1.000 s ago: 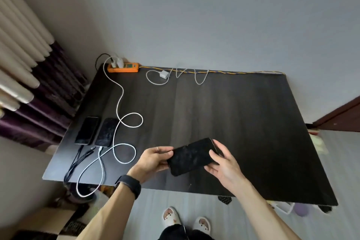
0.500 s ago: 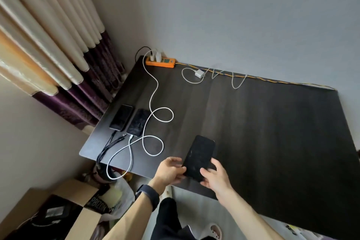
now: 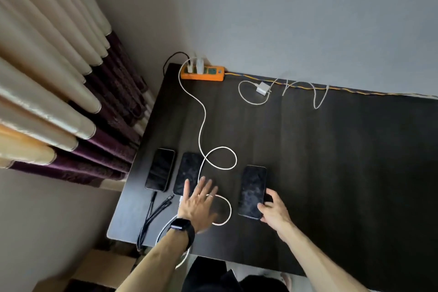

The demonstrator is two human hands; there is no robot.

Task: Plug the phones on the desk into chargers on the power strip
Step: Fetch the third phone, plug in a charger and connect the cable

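Three dark phones lie on the black desk point(image 3: 331, 161). The left phone point(image 3: 160, 169) and the middle phone point(image 3: 188, 171) sit side by side near the desk's left edge. The third phone point(image 3: 252, 191) lies flat further right, and my right hand point(image 3: 272, 208) grips its lower right corner. My left hand point(image 3: 198, 204) hovers with fingers spread over a white cable point(image 3: 203, 130) and the middle phone's lower end. That cable loops back to a white charger in the orange power strip point(image 3: 202, 73) at the far left corner.
A loose white charger point(image 3: 262, 88) with its coiled cable lies right of the strip. A bundle of black cables point(image 3: 154, 216) hangs over the front left edge. Curtains point(image 3: 59, 102) hang at the left. A cardboard box point(image 3: 99, 270) sits below the desk.
The phone held in both hands has been laid flat on the desk. My left hand let go of it and moved left over the white cable. The view shifted left and closer.
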